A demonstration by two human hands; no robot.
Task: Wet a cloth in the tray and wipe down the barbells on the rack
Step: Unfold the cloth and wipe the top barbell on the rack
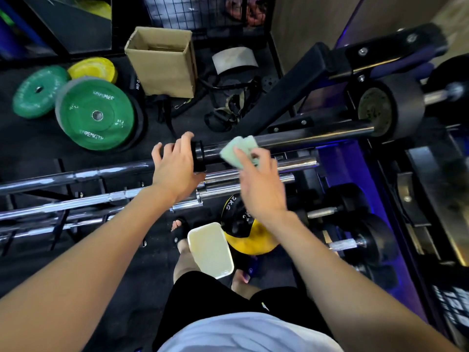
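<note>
We grip the barbell (304, 138) collar left-handed (175, 168), right fingers (247, 161) pinching the cloth (237, 149); a hard swipe could roll it off the rack (63, 219).

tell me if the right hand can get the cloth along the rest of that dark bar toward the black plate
Probably yes. The right hand already holds the cloth against the dark bar, and the stretch from there to the black plate looks bare, with nothing lying across it.
</note>
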